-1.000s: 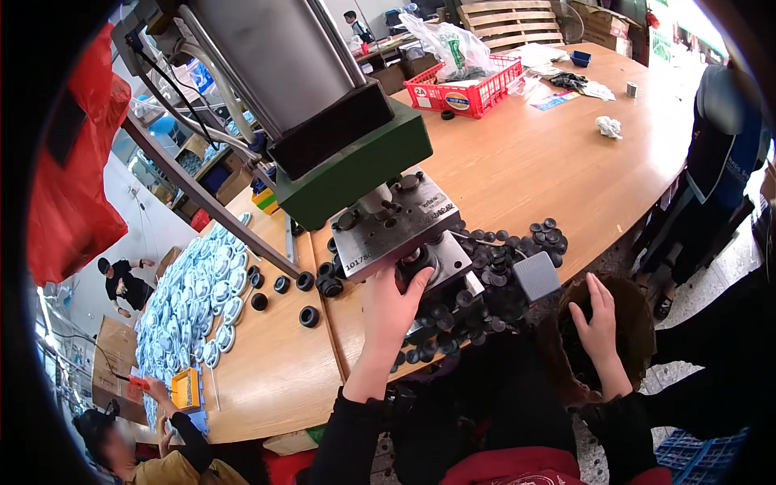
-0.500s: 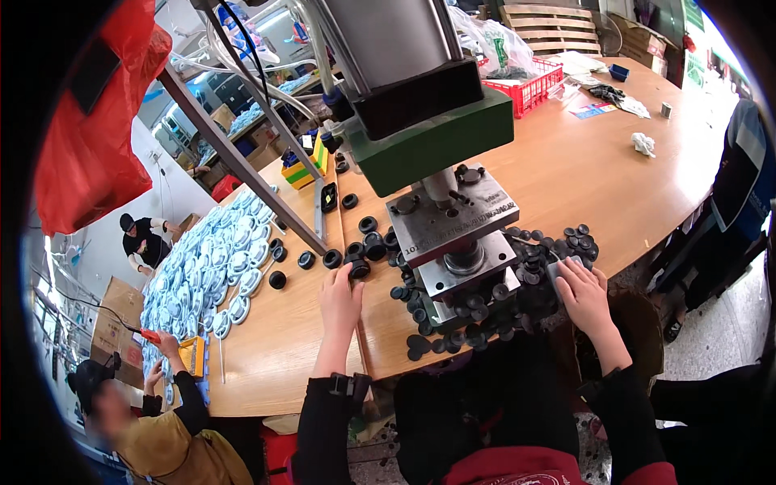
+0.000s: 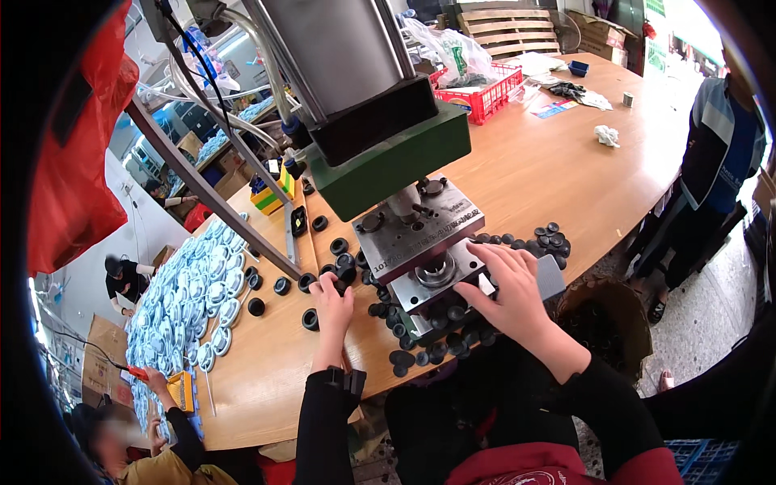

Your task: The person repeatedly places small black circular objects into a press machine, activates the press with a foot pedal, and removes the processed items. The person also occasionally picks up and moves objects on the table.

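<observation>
My left hand (image 3: 331, 311) is closed at the fingertips around a black round plastic cap (image 3: 346, 276) on the wooden table, beside several similar caps. My right hand (image 3: 521, 299) is at the right side of the press's lower metal die (image 3: 436, 272), thumb and fingers apart. A small white patch shows between them; I cannot tell what it is. Above the die is the upper steel plate (image 3: 416, 230) of the green press (image 3: 388, 162). Small black discs (image 3: 465, 339) lie heaped around the press base. A grey flat block (image 3: 550, 277) sits just behind my right hand.
Blue-and-white plastic parts (image 3: 182, 291) are piled at the left, where a co-worker (image 3: 137, 453) holds an orange-red tool. A metal post (image 3: 210, 190) stands left of the press. Farther back is a red crate (image 3: 485, 97). A carton (image 3: 606, 323) holding dark pieces stands below the right table edge.
My right hand has left the grey block and moved left to the die. My left hand stays by the black caps, its fingers now more curled. The view has shifted slightly.
</observation>
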The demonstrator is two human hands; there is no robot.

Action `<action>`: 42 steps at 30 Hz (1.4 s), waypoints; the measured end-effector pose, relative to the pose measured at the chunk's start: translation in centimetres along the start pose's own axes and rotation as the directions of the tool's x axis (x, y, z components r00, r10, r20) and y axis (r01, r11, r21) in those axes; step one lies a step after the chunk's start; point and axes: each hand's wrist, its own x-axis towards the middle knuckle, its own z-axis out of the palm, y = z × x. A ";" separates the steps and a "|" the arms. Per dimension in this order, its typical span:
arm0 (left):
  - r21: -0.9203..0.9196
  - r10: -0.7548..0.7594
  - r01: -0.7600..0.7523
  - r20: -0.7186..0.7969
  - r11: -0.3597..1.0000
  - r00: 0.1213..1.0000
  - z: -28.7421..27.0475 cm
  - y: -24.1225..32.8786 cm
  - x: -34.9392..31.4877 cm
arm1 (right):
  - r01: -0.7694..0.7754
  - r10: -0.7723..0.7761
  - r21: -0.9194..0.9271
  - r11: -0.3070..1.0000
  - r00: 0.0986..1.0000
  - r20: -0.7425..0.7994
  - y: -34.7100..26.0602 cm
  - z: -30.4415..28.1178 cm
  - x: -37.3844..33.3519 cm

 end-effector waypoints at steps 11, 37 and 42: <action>-0.720 0.015 0.347 0.444 0.600 0.896 -14.7 16.0 -4.9 | -0.107 0.107 -0.031 0.994 0.994 -0.005 -0.8 3.8 2.1; -0.327 0.027 0.063 0.262 0.943 0.965 -11.7 21.8 -3.6 | -0.543 0.565 -0.235 0.806 0.824 0.036 17.2 -10.4 -22.4; -0.328 0.042 0.060 0.294 0.943 0.955 -9.7 21.4 -3.3 | -0.480 0.508 -0.244 0.843 0.859 0.062 15.2 -8.8 -21.0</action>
